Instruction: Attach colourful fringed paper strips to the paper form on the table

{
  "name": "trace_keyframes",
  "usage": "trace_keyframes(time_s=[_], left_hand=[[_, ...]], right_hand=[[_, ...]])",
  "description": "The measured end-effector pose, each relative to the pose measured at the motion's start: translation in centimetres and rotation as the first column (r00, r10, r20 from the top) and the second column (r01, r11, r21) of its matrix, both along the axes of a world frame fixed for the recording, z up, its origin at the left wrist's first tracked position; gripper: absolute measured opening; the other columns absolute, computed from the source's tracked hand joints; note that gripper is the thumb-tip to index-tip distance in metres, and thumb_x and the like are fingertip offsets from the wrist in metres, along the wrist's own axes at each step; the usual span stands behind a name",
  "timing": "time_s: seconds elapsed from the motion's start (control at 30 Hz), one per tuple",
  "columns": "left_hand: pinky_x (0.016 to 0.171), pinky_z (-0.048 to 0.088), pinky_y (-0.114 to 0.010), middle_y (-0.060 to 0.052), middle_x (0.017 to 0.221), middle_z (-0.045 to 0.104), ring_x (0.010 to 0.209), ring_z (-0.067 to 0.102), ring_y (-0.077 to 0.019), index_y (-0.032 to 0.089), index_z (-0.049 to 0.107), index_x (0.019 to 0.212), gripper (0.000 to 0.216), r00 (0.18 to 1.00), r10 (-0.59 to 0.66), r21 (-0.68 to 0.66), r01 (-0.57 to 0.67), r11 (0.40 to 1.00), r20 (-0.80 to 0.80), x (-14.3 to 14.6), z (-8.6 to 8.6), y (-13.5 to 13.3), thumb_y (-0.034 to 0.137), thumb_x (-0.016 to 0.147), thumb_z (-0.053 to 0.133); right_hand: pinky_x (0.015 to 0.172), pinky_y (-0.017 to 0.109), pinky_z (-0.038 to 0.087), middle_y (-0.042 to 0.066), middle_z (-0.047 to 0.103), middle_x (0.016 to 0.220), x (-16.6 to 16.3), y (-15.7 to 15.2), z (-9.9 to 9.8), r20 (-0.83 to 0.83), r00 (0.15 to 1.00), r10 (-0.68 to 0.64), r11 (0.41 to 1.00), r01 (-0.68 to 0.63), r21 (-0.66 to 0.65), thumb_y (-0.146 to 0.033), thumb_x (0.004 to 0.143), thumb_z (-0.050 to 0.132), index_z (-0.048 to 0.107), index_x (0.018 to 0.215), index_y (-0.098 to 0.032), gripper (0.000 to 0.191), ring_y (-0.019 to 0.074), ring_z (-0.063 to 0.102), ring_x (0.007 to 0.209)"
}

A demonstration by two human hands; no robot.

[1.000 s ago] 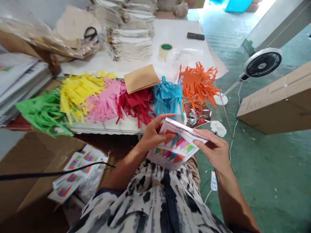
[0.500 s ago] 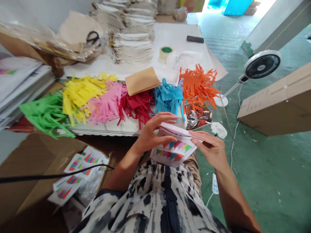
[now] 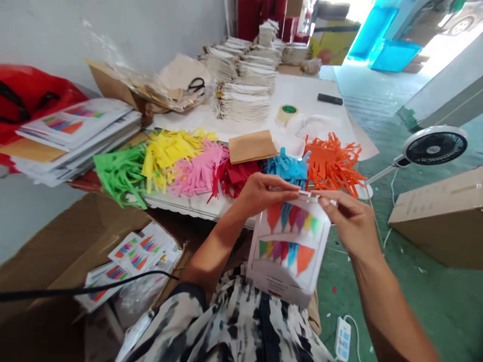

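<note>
A white paper packaging box [image 3: 289,251], printed with two rows of coloured fringed pennants, is held in front of my waist with its printed face toward me. Its top edge is pinched by my left hand [image 3: 264,193], whose fingers are closed near the middle. My right hand [image 3: 352,216] grips the same edge at the right corner, thumb and fingers closed on it. Just beyond the hands lie bundles of fringed pennants: blue [image 3: 289,168], dark red [image 3: 239,176], orange [image 3: 332,163], pink [image 3: 199,171], yellow [image 3: 169,151] and green [image 3: 118,173]. The box's back is hidden.
A folded brown paper piece [image 3: 252,147] rests on the dark red bundle. Farther back are tape [image 3: 287,113], scissors [image 3: 196,85] and stacked white bundles [image 3: 247,100]. An open carton [image 3: 49,241] with printed sheets stands lower left; a fan [image 3: 433,146] stands right.
The box has turned from a tilted, partly folded pose to show its whole printed front. My left hand has moved onto its top edge, beside my right hand. The view has shifted.
</note>
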State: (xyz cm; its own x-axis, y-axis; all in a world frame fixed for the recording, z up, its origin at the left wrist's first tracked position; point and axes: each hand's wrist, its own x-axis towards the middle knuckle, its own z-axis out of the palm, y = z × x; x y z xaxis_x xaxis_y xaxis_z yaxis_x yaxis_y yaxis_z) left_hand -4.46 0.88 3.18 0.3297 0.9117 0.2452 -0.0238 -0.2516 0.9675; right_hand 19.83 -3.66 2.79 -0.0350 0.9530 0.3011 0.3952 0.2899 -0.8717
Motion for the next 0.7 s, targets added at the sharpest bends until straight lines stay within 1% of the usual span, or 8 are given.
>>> trace_keyframes(time_s=[0.1, 0.2, 0.27, 0.33, 0.43, 0.57, 0.63, 0.7], left_hand=[[0.076, 0.056, -0.029, -0.009, 0.095, 0.084, 0.079, 0.073, -0.0171, 0.019, 0.088, 0.098, 0.032, 0.999, 0.021, -0.095, -0.017, 0.995, 0.04, 1.2, 0.0, 4.6, 0.043, 0.077, 0.091], [0.077, 0.055, -0.031, -0.009, 0.09, 0.083, 0.08, 0.073, -0.0194, 0.017, 0.087, 0.093, 0.03, 0.994, 0.101, -0.122, -0.105, 0.987, -0.041, 2.8, -1.3, 7.8, 0.043, 0.078, 0.089], [0.08, 0.055, -0.034, -0.009, 0.087, 0.082, 0.084, 0.074, -0.0234, 0.018, 0.087, 0.091, 0.027, 0.942, 0.227, -0.031, -0.241, 0.97, -0.246, 3.6, -2.2, 9.1, 0.045, 0.083, 0.085], [0.087, 0.054, -0.039, -0.011, 0.093, 0.082, 0.095, 0.073, -0.0278, 0.02, 0.087, 0.092, 0.025, 0.828, 0.367, 0.17, -0.325, 0.93, -0.425, 3.4, -2.5, 10.1, 0.043, 0.089, 0.078], [0.107, 0.048, -0.044, -0.014, 0.114, 0.08, 0.118, 0.064, -0.0312, 0.019, 0.084, 0.104, 0.024, 0.654, 0.549, 0.434, -0.352, 0.83, -0.521, 0.5, -2.3, 12.5, 0.033, 0.097, 0.066], [0.128, 0.021, -0.059, -0.016, 0.143, 0.068, 0.142, 0.048, -0.0352, 0.02, 0.073, 0.131, 0.038, 0.454, 0.635, 0.44, -0.468, 0.767, -0.625, -6.2, -2.7, 17.0, 0.03, 0.094, 0.068], [0.128, 0.012, -0.067, -0.016, 0.142, 0.069, 0.145, 0.045, -0.0382, 0.019, 0.074, 0.129, 0.044, 0.486, 0.573, 0.309, -0.52, 0.797, -0.66, -8.8, -3.4, 18.8, 0.033, 0.087, 0.076], [0.126, 0.024, -0.064, -0.015, 0.131, 0.075, 0.137, 0.054, -0.0367, 0.019, 0.077, 0.121, 0.042, 0.544, 0.537, 0.237, -0.526, 0.817, -0.645, -10.4, -4.1, 19.7, 0.033, 0.081, 0.08]], right_hand=[[0.046, 0.026, 0.041, -0.004, 0.069, 0.067, 0.5, 5.5, 0.1, -0.124, 0.991, -0.051, 0.991, 0.034, -0.133, -0.053, 0.087, 0.079, 0.081, 0.107, -0.027, 0.033, 0.0115, 0.051, 0.05], [0.048, 0.026, 0.044, -0.003, 0.069, 0.07, 0.9, 10.6, -1.3, -0.175, 0.984, -0.039, 0.977, 0.001, -0.214, -0.061, 0.072, 0.087, 0.078, 0.098, -0.023, 0.046, 0.0118, 0.054, 0.052], [0.051, 0.028, 0.048, -0.001, 0.07, 0.072, 1.0, 12.9, -2.9, -0.147, 0.988, -0.042, 0.974, 0.007, -0.228, -0.066, 0.066, 0.086, 0.075, 0.092, -0.021, 0.053, 0.0139, 0.058, 0.056], [0.053, 0.029, 0.049, -0.001, 0.069, 0.071, 0.9, 14.3, -4.5, -0.102, 0.993, -0.061, 0.977, 0.038, -0.21, -0.07, 0.066, 0.083, 0.073, 0.089, -0.02, 0.056, 0.015, 0.059, 0.057], [0.055, 0.029, 0.047, -0.001, 0.065, 0.067, 0.9, 14.6, -6.4, -0.014, 0.99, -0.142, 0.978, 0.138, -0.159, -0.069, 0.072, 0.075, 0.071, 0.087, -0.019, 0.053, 0.0148, 0.056, 0.057], [0.072, 0.039, 0.053, 0.005, 0.069, 0.079, 1.0, 13.7, -7.3, 0.177, 0.934, -0.311, 0.944, 0.325, -0.054, -0.058, 0.083, 0.067, 0.071, 0.095, -0.018, 0.041, 0.0213, 0.061, 0.072], [0.089, 0.05, 0.053, 0.012, 0.071, 0.095, 0.8, 13.1, -7.2, 0.27, 0.887, -0.375, 0.923, 0.386, 0.016, -0.052, 0.084, 0.064, 0.07, 0.097, -0.018, 0.038, 0.0286, 0.064, 0.09], [0.104, 0.06, 0.046, 0.019, 0.069, 0.111, 0.5, 12.6, -6.8, 0.333, 0.846, -0.417, 0.906, 0.417, 0.075, -0.049, 0.084, 0.062, 0.07, 0.101, -0.017, 0.037, 0.036, 0.061, 0.111]])
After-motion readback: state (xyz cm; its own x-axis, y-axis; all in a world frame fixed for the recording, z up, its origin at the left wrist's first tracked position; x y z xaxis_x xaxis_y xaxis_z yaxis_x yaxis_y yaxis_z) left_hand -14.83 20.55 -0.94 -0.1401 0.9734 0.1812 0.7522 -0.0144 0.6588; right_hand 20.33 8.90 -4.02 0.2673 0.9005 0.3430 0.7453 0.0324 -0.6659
